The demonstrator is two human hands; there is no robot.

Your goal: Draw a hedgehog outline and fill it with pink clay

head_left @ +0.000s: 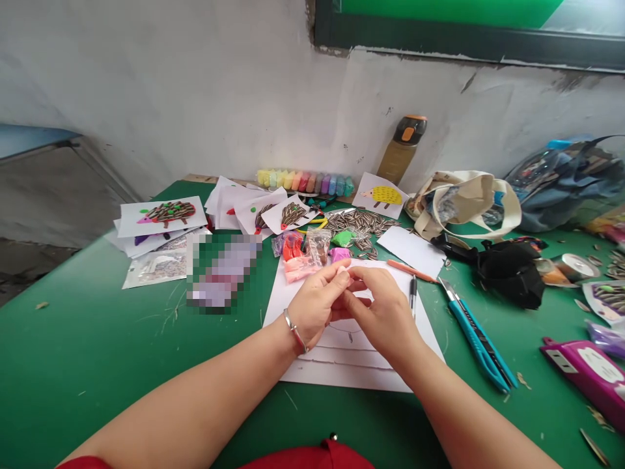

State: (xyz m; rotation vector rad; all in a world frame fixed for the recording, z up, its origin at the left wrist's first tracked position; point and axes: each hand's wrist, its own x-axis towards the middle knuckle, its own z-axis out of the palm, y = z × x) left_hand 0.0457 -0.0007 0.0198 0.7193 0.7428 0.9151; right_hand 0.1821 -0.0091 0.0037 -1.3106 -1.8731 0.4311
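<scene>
Over a stack of white paper (pixel 312 372), my left hand (pixel 317 301) and my right hand (pixel 383 301) meet with fingertips pressed together. Something small may be pinched between them, but the fingers cover it. Faint pencil lines show on the sheet under my hands. Just beyond my fingers lie packets of soft clay: pink clay (pixel 299 268), red clay (pixel 293 246), green clay (pixel 343 238) and magenta clay (pixel 340 255). A black pen (pixel 413 296) rests on the paper's right side, near an orange pencil-like stick (pixel 411 270).
A blue utility knife (pixel 481 339) lies right of the paper. Sunflower seeds (pixel 364 223) are heaped behind, near hedgehog pictures (pixel 170 213) and a row of coloured clay (pixel 305 182). A bottle (pixel 403 150), a cream bag (pixel 456 202) and a purple case (pixel 586 378) stand about the green table (pixel 122 365).
</scene>
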